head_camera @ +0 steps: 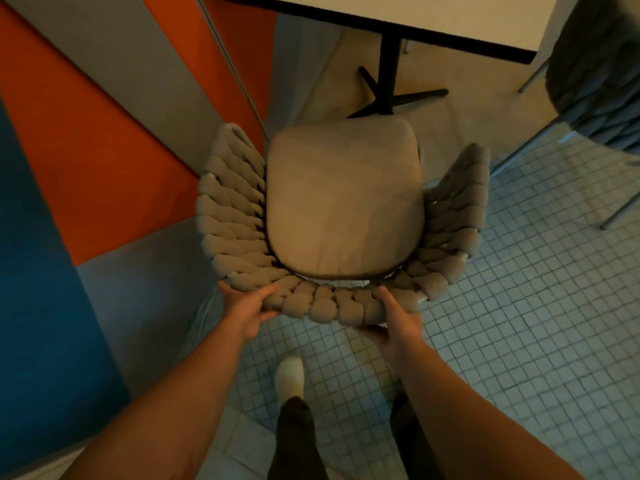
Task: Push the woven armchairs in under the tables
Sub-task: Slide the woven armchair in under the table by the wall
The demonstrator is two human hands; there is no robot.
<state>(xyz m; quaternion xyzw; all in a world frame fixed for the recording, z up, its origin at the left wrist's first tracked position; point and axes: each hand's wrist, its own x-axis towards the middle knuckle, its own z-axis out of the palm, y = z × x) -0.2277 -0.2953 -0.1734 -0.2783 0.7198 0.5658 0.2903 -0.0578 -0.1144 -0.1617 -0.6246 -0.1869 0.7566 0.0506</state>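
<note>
A beige woven armchair [239, 216] with a padded seat cushion [343, 199] stands right below me, facing a white table [398, 15] on a black pedestal leg [389, 74]. The seat's front edge sits just short of the pedestal, and the table top does not cover the seat. My left hand [247, 308] grips the left part of the backrest's top rim, thumb over the weave. My right hand [393, 323] grips the rim's right part, thumb on top and fingers under it.
An orange, grey and blue panelled wall [86, 161] runs close along the chair's left side. A second, darker woven chair [595, 74] with thin metal legs stands at the upper right. The floor [519, 306] is small square tiles. My shoe [291, 375] is behind the chair.
</note>
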